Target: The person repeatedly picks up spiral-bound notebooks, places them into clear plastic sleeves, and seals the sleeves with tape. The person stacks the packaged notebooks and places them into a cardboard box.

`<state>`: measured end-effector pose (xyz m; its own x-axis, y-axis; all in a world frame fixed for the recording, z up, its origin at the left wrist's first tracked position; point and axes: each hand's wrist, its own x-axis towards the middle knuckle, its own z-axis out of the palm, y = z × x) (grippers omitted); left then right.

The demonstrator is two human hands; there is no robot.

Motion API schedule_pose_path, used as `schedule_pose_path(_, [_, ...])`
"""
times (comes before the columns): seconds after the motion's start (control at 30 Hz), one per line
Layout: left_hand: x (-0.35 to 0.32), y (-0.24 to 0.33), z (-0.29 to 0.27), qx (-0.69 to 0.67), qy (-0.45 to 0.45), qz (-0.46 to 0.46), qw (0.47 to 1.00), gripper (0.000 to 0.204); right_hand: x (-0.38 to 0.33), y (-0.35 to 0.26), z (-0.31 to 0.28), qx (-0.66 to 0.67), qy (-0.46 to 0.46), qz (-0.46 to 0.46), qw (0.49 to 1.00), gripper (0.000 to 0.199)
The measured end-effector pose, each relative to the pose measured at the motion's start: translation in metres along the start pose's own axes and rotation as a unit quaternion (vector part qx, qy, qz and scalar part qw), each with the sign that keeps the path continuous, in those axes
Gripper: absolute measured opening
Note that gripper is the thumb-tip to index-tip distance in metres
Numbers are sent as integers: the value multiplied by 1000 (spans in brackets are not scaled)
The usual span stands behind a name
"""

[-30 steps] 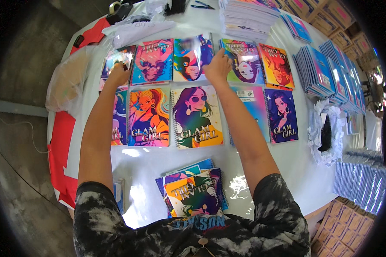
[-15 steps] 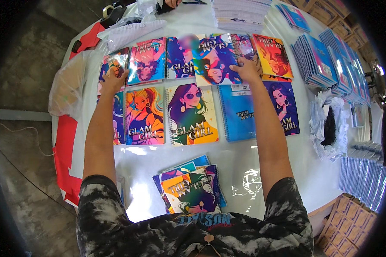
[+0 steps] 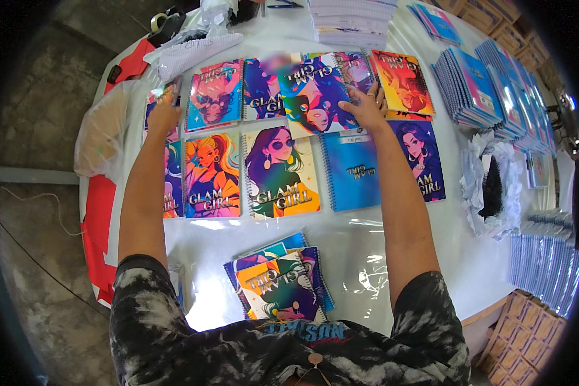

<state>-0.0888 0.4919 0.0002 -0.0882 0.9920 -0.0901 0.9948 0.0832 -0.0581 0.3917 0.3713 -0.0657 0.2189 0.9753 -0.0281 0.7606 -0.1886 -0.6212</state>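
Note:
Spiral notebooks with bright cartoon covers lie in two rows on the table. My left hand (image 3: 165, 116) is at the far-left notebook (image 3: 171, 133) of the back row, its fingers closed on the cover and partly hidden. My right hand (image 3: 367, 110) has its fingers spread, the thumb on the right edge of a tilted notebook (image 3: 316, 93) that overlaps its neighbours. The other fingers reach over a pinkish-purple notebook (image 3: 356, 67) behind. Under my right forearm lie a blue notebook (image 3: 350, 174) and a purple one (image 3: 424, 157). An orange-haired cover (image 3: 213, 174) and a cream one (image 3: 283, 170) lie front left.
Nearest me is a loose pile of notebooks (image 3: 280, 283). Stacks of blue notebooks (image 3: 473, 90) and crumpled white wrapping (image 3: 492, 186) stand at right. White paper stacks (image 3: 354, 22), a plastic bag (image 3: 100, 132) and a tape dispenser (image 3: 167, 24) line the far and left edges.
My left hand has closed from spread fingers and shifted slightly left at the far-left notebook. My right hand's fingers have spread out more. The whole view has shifted a little.

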Motion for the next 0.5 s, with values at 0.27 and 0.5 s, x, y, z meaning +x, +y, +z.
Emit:
schedule_pose_path(0.27, [-41, 140, 5, 33, -59, 36, 997, 78, 2, -1, 1, -11, -4, 1, 1000, 52])
schedule_pose_path(0.5, [-10, 112, 34, -87, -64, 60, 992, 103, 2, 1, -3, -10, -12, -6, 1000, 51])
